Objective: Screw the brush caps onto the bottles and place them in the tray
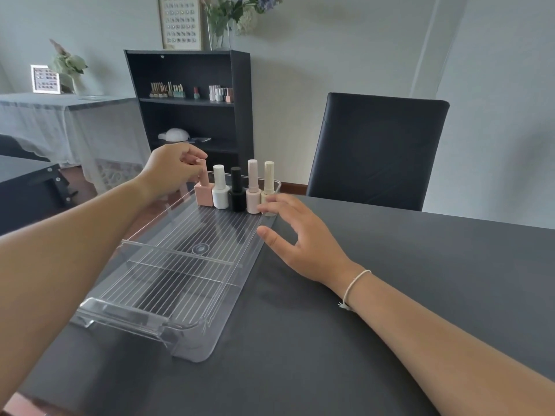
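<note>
A clear ribbed tray [144,319] lies on the dark table. Several capped bottles stand in a row at its far end: a pink square bottle [204,195], a white bottle [220,196], a black bottle [237,198], a pale pink bottle [253,199] and a cream bottle [268,187]. My left hand [171,169] pinches the brush cap of the pink square bottle from above. My right hand [297,238] is spread by the tray's right wall, its fingertips next to the pale pink and cream bottles, holding nothing.
A dark table [360,310] carries the tray. A black chair [375,151] stands behind the table's far edge. A black shelf [189,109] with small bottles stands against the wall, with another draped table [60,121] to the left.
</note>
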A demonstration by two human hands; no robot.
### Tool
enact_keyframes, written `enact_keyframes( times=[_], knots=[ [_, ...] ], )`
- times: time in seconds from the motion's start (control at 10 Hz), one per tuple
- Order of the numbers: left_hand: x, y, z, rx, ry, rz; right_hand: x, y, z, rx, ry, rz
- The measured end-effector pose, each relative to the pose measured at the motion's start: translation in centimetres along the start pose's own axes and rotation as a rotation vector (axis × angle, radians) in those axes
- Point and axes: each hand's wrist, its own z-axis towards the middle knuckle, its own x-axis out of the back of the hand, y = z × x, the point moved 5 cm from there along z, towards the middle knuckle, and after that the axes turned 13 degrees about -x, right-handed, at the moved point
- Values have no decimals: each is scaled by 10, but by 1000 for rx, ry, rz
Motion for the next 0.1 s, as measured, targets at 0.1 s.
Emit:
enact_keyframes(
  times=[0.1],
  knots=[
    [5,6,-1,-8,42,25,0,-2,-1,12,11,6]
  ],
)
